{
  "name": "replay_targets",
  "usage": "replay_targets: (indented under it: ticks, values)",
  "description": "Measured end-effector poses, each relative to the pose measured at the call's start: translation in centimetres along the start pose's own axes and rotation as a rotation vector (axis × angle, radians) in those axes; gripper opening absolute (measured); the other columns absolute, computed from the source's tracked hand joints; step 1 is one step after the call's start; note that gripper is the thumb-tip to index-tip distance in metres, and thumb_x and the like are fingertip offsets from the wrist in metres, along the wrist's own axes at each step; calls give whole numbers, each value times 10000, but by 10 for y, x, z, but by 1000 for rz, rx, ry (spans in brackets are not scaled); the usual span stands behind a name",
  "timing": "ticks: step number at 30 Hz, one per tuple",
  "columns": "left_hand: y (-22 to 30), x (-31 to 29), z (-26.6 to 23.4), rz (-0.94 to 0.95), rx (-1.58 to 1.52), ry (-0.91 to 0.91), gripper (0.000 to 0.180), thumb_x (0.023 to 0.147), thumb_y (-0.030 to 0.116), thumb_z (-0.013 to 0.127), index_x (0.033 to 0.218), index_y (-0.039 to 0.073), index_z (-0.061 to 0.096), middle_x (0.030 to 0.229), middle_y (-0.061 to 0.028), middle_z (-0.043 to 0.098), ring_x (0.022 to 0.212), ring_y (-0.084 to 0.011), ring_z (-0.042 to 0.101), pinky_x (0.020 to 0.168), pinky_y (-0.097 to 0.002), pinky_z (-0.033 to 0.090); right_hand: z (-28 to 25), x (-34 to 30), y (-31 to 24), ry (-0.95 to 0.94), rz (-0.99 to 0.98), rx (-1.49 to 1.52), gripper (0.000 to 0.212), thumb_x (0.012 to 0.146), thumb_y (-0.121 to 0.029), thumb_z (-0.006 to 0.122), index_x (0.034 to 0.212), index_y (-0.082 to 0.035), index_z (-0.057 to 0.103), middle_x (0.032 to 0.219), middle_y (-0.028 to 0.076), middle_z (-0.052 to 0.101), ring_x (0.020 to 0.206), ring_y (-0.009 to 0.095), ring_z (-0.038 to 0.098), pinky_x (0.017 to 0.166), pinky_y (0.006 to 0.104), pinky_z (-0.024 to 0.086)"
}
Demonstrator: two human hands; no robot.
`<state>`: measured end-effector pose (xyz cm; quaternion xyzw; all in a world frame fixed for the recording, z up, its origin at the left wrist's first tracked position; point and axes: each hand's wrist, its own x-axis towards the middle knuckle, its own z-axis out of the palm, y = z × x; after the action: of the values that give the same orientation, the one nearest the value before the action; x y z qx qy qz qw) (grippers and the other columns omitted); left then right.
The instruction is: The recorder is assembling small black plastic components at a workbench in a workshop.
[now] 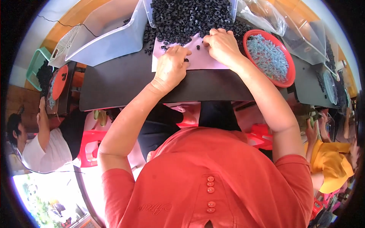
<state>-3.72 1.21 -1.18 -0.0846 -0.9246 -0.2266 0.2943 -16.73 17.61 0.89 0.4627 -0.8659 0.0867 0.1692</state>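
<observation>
My left hand (171, 67) is over the near left part of a pale sheet of paper (207, 62), its fingers curled together. At its fingertips is a small black plastic part (186, 60). My right hand (223, 45) lies at the far right of the sheet, fingers bent down at the edge of a heap of small black plastic parts (192, 19). What its fingertips hold, if anything, is hidden. Between the hands, a loose black part (198, 47) lies on the paper.
A red basin (291, 72) of small clear bluish pieces stands right on the dark table (114, 83). A translucent bin (106, 45) is at left, a clear plastic bag (262, 15) at far right. Co-workers sit left, in a white top (49, 152), and right, in yellow (330, 159).
</observation>
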Motion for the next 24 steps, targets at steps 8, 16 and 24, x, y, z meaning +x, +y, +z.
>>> replay_targets:
  ticks: [8, 16, 24]
  values:
    - [-2, -5, 0, -196, -115, 6, 171, 675, 92, 731, 809, 35, 642, 794, -101, 623, 749, -281, 637, 672, -381, 505, 8, -4, 0, 116, -42, -43, 142, 756, -116, 582, 821, -81, 703, 928, 92, 641, 962, 288, 583, 801, 427, 417]
    - [12, -6, -12, -454, -543, 13, 179, 763, 39, 733, 935, 1, 699, 770, -8, 640, 630, -62, 542, 558, -207, 445, 3, -3, 1, 309, -63, 408, 49, 828, -60, 610, 873, -53, 628, 823, 66, 651, 818, 225, 632, 727, 375, 472]
    - [29, -5, -14, -698, -736, 25, 190, 739, 46, 752, 898, -37, 693, 759, -64, 689, 651, -87, 593, 611, -231, 485, -18, -12, -27, -34, -26, 1038, 53, 873, -17, 618, 896, 4, 575, 817, 21, 617, 807, 85, 563, 747, 247, 461]
